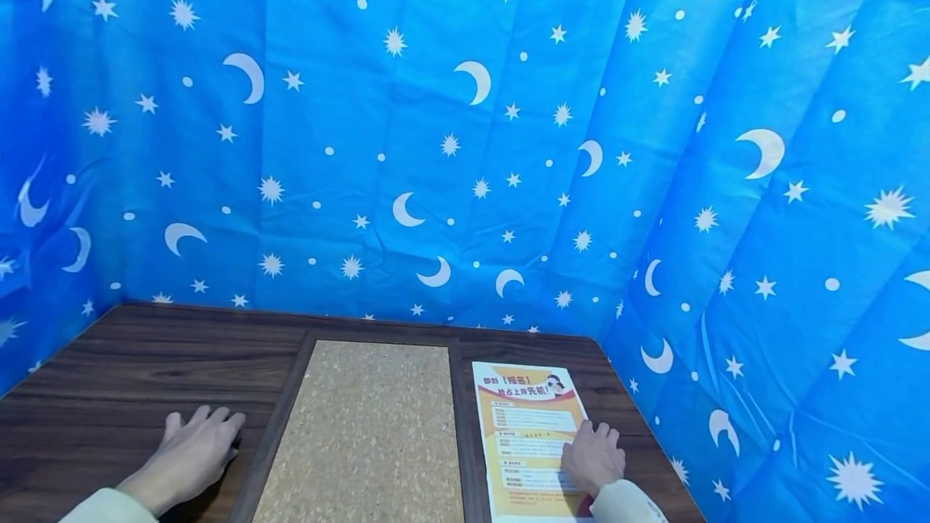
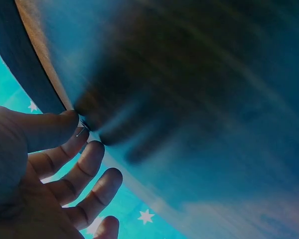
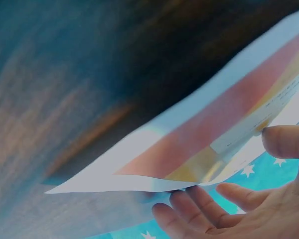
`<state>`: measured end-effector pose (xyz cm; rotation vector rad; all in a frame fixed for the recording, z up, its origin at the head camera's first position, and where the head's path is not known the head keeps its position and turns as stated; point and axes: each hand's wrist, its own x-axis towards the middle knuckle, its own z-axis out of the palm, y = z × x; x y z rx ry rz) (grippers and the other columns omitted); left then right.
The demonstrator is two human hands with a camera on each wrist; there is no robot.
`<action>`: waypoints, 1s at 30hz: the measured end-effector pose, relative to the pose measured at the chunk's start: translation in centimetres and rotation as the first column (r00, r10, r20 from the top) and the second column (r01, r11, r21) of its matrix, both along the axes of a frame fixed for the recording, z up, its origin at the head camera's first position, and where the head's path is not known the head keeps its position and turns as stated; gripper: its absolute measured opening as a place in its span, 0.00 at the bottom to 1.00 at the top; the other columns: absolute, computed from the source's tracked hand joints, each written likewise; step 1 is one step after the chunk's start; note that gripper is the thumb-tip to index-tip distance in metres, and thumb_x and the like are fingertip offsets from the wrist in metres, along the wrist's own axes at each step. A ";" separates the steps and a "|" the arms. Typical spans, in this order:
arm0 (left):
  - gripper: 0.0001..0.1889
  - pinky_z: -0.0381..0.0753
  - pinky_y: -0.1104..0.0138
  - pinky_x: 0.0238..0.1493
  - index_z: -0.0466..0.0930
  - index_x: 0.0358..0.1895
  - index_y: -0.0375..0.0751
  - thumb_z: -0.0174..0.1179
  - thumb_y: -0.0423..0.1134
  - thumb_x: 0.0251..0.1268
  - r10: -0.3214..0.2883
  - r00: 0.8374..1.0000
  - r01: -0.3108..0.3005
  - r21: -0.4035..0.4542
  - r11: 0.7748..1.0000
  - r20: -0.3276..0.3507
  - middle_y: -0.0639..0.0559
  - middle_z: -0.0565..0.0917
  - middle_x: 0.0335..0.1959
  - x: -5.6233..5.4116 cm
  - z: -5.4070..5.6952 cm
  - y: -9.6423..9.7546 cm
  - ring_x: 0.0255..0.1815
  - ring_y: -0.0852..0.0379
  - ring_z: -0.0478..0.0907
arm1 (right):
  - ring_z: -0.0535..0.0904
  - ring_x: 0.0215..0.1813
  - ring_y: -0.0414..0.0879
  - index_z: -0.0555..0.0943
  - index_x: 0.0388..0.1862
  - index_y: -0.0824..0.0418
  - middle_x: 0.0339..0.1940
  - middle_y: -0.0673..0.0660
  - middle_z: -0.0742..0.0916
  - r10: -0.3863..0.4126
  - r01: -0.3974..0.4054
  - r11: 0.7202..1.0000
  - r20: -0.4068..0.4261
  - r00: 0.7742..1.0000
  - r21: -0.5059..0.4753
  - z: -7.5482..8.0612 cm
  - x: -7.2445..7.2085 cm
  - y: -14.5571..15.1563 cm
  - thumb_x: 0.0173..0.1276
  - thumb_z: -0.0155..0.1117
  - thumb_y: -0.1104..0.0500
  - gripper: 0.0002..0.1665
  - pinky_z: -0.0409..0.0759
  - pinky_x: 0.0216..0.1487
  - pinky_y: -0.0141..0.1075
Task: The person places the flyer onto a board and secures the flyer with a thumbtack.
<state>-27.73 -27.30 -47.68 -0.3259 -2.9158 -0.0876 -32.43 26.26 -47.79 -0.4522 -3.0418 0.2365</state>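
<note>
My left hand [image 1: 190,454] is low over the table, left of the cork board [image 1: 370,426]. In the left wrist view, its thumb and index finger pinch a small push pin [image 2: 80,131] with a thin metal point; the other fingers fan out. A printed flyer [image 1: 508,418] in yellow, red and white lies to the right of the board. My right hand [image 1: 597,458] rests at the flyer's right edge, its fingers loosely spread. The right wrist view shows the thumb on the printed side and several fingertips right at the paper's edge.
The dark wood-grain table [image 1: 182,345] has the cork board set in a dark frame at its middle. A blue curtain [image 1: 407,119] with white moons and stars surrounds the table's back and sides.
</note>
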 end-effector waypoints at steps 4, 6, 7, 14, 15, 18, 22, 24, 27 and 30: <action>0.18 0.59 0.43 0.35 0.78 0.44 0.33 0.68 0.27 0.47 0.004 1.000 -0.004 -0.002 1.000 -0.001 0.39 0.79 0.40 0.0 0.0 0.0 0.43 0.35 0.72 | 0.68 0.47 0.64 0.69 0.55 0.75 0.41 0.71 0.73 0.005 -0.005 1.000 0.008 1.000 -0.004 0.1 -0.1 -0.1 0.62 0.61 0.54 0.30 0.69 0.47 0.58; 0.18 0.60 0.42 0.35 0.78 0.44 0.32 0.68 0.26 0.45 0.007 1.000 -0.007 -0.007 1.000 0.001 0.39 0.79 0.40 0.0 0.0 0.0 0.43 0.34 0.72 | 0.68 0.48 0.65 0.69 0.56 0.75 0.42 0.72 0.74 0.010 -0.010 1.000 0.013 1.000 -0.003 0.2 -0.2 -0.1 0.62 0.62 0.54 0.31 0.68 0.48 0.59; 0.18 0.60 0.42 0.35 0.78 0.44 0.32 0.68 0.25 0.45 0.007 1.000 -0.007 -0.011 1.000 -0.001 0.39 0.79 0.39 -0.1 -0.1 0.0 0.42 0.35 0.72 | 0.68 0.49 0.65 0.68 0.57 0.75 0.42 0.72 0.74 0.014 -0.013 1.000 0.014 1.000 -0.002 0.2 -0.2 -0.1 0.62 0.62 0.54 0.32 0.68 0.48 0.60; 0.16 0.60 0.47 0.32 0.79 0.41 0.32 0.67 0.24 0.44 -0.008 0.999 0.008 -0.008 1.000 -0.039 0.44 0.78 0.33 0.1 -0.3 0.1 0.35 0.42 0.72 | 0.69 0.47 0.64 0.67 0.57 0.75 0.42 0.72 0.74 0.025 -0.025 1.000 -0.004 1.000 -0.007 1.0 -0.3 0.1 0.57 0.65 0.55 0.35 0.69 0.46 0.60; 0.16 0.60 0.47 0.32 0.79 0.40 0.32 0.67 0.24 0.43 -0.011 0.999 0.010 -0.008 1.000 -0.041 0.45 0.78 0.32 0.1 -0.3 0.1 0.35 0.43 0.72 | 0.69 0.47 0.64 0.67 0.57 0.76 0.42 0.72 0.74 0.025 -0.025 1.000 -0.005 1.000 -0.009 1.1 -0.3 0.2 0.56 0.66 0.54 0.36 0.69 0.45 0.60; 0.17 0.60 0.47 0.31 0.79 0.39 0.32 0.66 0.23 0.41 -0.017 0.999 0.017 -0.011 1.000 -0.050 0.46 0.77 0.31 0.1 -0.3 0.2 0.33 0.44 0.72 | 0.69 0.46 0.64 0.67 0.55 0.77 0.40 0.71 0.73 0.015 -0.015 1.000 -0.001 1.000 -0.008 1.4 -0.5 0.5 0.53 0.69 0.53 0.39 0.70 0.45 0.60; 0.17 0.60 0.48 0.31 0.78 0.37 0.32 0.66 0.21 0.38 -0.021 0.998 0.021 -0.009 1.000 -0.060 0.47 0.76 0.28 0.1 -0.3 0.2 0.30 0.46 0.72 | 0.70 0.44 0.63 0.68 0.53 0.78 0.38 0.70 0.73 -0.014 0.014 1.000 0.011 1.000 -0.013 1.5 -0.9 0.8 0.49 0.72 0.49 0.43 0.70 0.46 0.59; 0.16 0.60 0.48 0.31 0.77 0.35 0.33 0.65 0.21 0.36 -0.020 0.998 0.020 -0.005 1.000 -0.055 0.48 0.75 0.26 0.1 -0.2 0.2 0.28 0.47 0.71 | 0.70 0.43 0.62 0.68 0.52 0.78 0.38 0.70 0.73 -0.028 0.029 0.999 0.014 0.999 -0.024 1.5 -1.0 0.9 0.48 0.74 0.48 0.44 0.71 0.46 0.58; 0.16 0.59 0.49 0.31 0.77 0.33 0.33 0.65 0.20 0.35 -0.019 0.999 0.019 0.003 1.000 -0.041 0.48 0.74 0.24 0.1 -0.2 0.2 0.25 0.49 0.70 | 0.71 0.42 0.61 0.68 0.52 0.78 0.37 0.69 0.73 -0.043 0.044 0.998 0.008 0.999 -0.045 1.4 -1.2 1.0 0.47 0.75 0.48 0.45 0.72 0.46 0.57; 0.16 0.59 0.49 0.31 0.77 0.32 0.33 0.65 0.20 0.33 -0.018 0.999 0.018 0.018 1.000 -0.036 0.48 0.74 0.22 0.1 -0.2 0.2 0.24 0.50 0.71 | 0.73 0.40 0.60 0.68 0.50 0.78 0.36 0.69 0.73 -0.047 0.046 0.997 -0.015 0.999 -0.062 1.3 -1.2 1.0 0.47 0.76 0.50 0.43 0.74 0.44 0.55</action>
